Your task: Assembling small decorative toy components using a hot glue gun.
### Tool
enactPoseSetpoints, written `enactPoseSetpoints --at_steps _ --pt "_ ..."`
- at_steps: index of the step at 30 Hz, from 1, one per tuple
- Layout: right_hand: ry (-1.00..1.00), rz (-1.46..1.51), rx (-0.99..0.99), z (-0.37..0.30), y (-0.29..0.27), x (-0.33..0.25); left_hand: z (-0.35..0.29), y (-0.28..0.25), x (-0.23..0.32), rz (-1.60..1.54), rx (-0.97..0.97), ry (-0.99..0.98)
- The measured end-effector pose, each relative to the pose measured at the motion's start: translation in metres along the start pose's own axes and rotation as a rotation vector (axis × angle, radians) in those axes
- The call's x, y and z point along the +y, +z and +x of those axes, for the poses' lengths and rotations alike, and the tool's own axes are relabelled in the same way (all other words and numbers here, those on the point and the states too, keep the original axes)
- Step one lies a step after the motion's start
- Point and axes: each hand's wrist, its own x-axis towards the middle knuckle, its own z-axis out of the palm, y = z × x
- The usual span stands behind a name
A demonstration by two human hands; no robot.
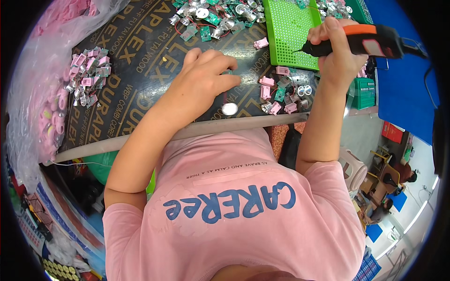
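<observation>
My left hand (204,77) is over the dark board tabletop, thumb and forefinger closed on a small green circuit board (227,72), mostly hidden by the fingers. Just below those fingers is a round white-silver part (229,109), blurred; whether it is joined to the board I cannot tell. In my right hand (341,56) is a black and orange electric screwdriver (375,41), raised, its thin bit pointing left over the green perforated tray (296,33). Pink plastic housings (266,81) lie between the hands, mixed with green boards and silver reflectors (303,90).
A heap of silver reflectors and green boards (218,21) lies at the far side. Assembled pink pieces (89,70) are piled at left, beside a clear plastic bag of pink parts (51,114). Green stacked trays (363,93) stand at right. The table's near edge (197,130) runs before me.
</observation>
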Motion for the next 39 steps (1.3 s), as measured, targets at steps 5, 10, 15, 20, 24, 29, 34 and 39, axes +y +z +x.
enactPoseSetpoints --at_steps 5,10,15,20,24,29,34,39 --pt "-0.024 0.036 0.056 0.001 -0.001 0.022 0.005 0.006 0.01 0.149 0.178 -0.05" --pt "-0.031 0.075 0.073 0.005 -0.006 0.026 -0.001 0.011 0.03 0.205 0.146 -0.28" --pt "-0.035 0.045 0.074 0.006 -0.006 0.025 -0.01 0.02 0.022 0.196 0.171 -0.18" --pt "-0.035 0.048 0.063 0.005 -0.006 0.026 -0.016 0.024 0.021 0.125 0.201 -0.118" --pt "-0.037 0.091 0.109 0.002 -0.002 0.017 -0.019 0.027 0.018 0.092 0.214 -0.123" --pt "-0.04 0.227 -0.015 -0.002 0.005 -0.02 -0.022 0.032 0.014 0.048 0.266 -0.098" --pt "0.137 0.479 -0.22 -0.027 0.047 -0.019 -0.024 0.035 0.012 0.054 0.289 -0.091" --pt "0.172 0.47 -0.19 -0.042 0.075 -0.001 -0.023 0.034 0.015 0.048 0.299 -0.089"
